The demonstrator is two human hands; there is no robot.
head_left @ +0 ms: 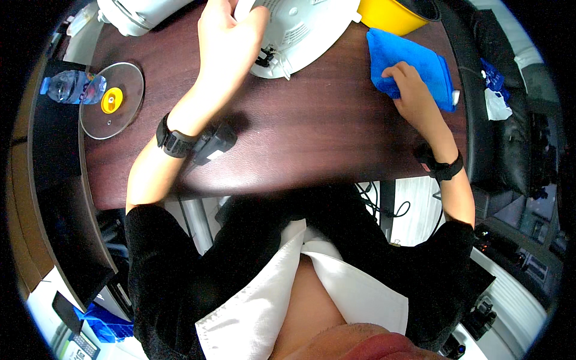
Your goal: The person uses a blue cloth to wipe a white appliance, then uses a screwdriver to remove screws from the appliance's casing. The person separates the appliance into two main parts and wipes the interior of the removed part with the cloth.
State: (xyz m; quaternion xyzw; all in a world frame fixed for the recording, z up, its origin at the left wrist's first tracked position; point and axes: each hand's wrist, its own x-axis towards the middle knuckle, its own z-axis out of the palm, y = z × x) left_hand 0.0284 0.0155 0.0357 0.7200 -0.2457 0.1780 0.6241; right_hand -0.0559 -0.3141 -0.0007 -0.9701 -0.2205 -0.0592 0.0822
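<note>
At the far side of the table, my left hand (231, 42) is closed on a narrow white part at the left of a white round plastic appliance base (300, 36). The base lies tilted, with vent slots and some dark wiring showing, and it runs out of the picture at the top. My right hand (414, 93) rests on a folded blue cloth (414, 57) at the right, its fingers curled onto the cloth's near edge. Both wrists wear black straps.
A yellow bowl-shaped container (393, 17) stands behind the cloth. On the left are a glass lid (126, 114) with a yellow knob, a plastic bottle (69, 87) and a white appliance body (135, 15). The brown table (312, 144) ends before my lap; cables (384, 207) hang beneath.
</note>
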